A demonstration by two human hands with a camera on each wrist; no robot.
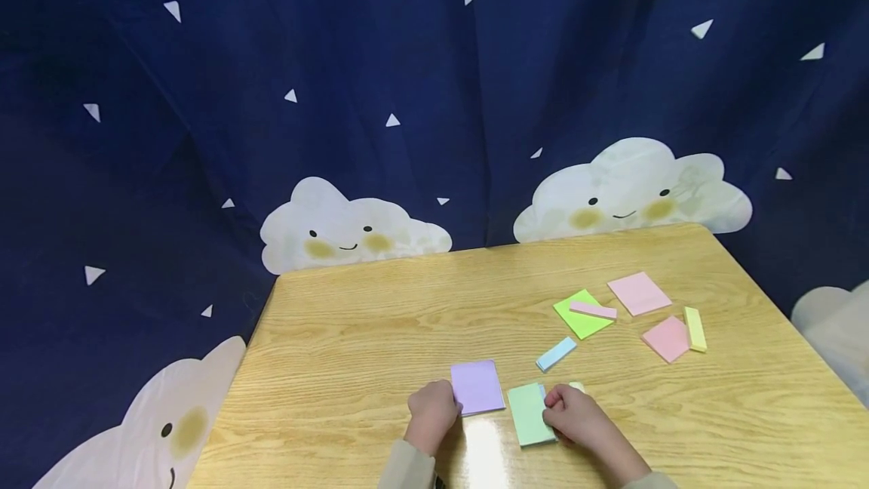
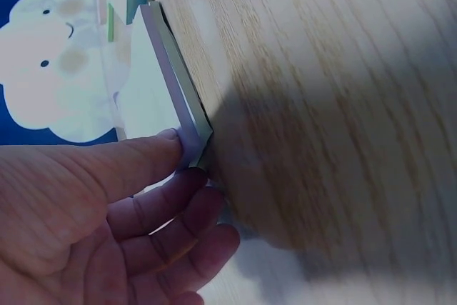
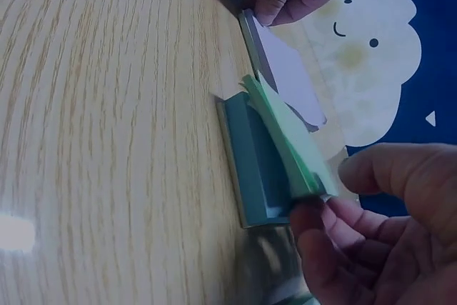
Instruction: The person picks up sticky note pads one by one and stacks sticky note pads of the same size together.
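In the head view, my left hand (image 1: 433, 404) pinches the near left edge of a purple sticky note pad (image 1: 477, 385), thumb on top and fingers along the side. A paler layer shows beneath the purple one in the left wrist view. My right hand (image 1: 575, 415) pinches a light green sticky note pad (image 1: 529, 412) by its right edge. From the right wrist, that green pad is tilted up at the held side, its sheets fanned a little, over a thicker blue pad (image 3: 251, 166) that lies on the table. The green and purple pads lie side by side.
Beyond the hands lie a narrow blue pad (image 1: 557, 353), a bright green pad (image 1: 581, 324) with a narrow pink pad (image 1: 593, 310) across it, two pink square pads and a narrow yellow pad (image 1: 695, 329). A cream item (image 1: 576, 385) is half hidden behind my right hand. A dark blue curtain (image 1: 407, 59) hangs behind the table.
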